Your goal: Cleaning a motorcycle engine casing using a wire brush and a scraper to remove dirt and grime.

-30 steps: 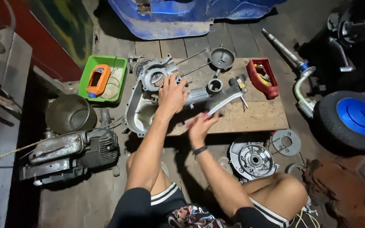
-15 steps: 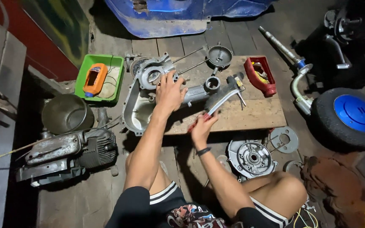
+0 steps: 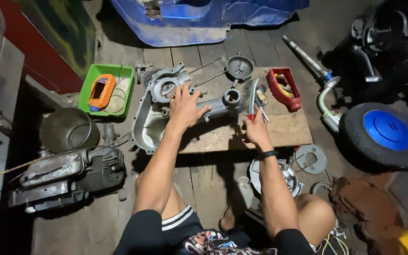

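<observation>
Green tray [image 3: 87,82]: square plastic, holds an orange tool [image 3: 101,91] on a pale rag.
Metal pot [image 3: 67,128]: round, dull grey, on the floor.
Engine casing [image 3: 159,106]: cast aluminium, on the wooden board [image 3: 284,130].
Left hand [image 3: 185,106]: fingers spread, pressing flat on the casing.
Right hand [image 3: 255,127]: fingers closed on the wire brush [image 3: 251,97], its bristles beside the casing's arm.
Red tray [image 3: 284,89]: small parts inside.
Floor: worn planks, dim; blue-hubbed wheel [image 3: 383,134] far right.

grey engine case [image 3: 166,111] | green tray [image 3: 107,71] | orange tool [image 3: 101,91] | red bin [image 3: 284,89] | blue-hub blk wheel [image 3: 387,132]
</observation>
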